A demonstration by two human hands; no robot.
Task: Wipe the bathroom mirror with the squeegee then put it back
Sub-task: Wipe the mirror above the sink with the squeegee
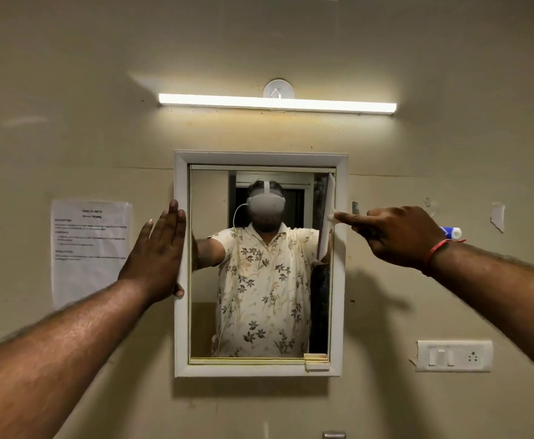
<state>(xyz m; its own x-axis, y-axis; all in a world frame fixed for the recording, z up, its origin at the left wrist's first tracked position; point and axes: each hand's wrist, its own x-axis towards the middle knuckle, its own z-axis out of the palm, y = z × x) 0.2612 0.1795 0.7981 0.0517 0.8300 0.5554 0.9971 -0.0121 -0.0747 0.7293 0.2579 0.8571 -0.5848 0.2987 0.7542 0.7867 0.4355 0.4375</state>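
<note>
Wiping is judged to be in hand. Squeegee [329, 213] is held by its handle in the closed right hand [398, 236], forefinger extended along it, with the blade set upright against the right edge of the mirror [259, 264]. Left hand [156, 251] is laid flat and open, holding nothing, on the mirror frame [181, 327]. A steady sideways pull across the glass is called for next, with the blade kept pressed.
</note>
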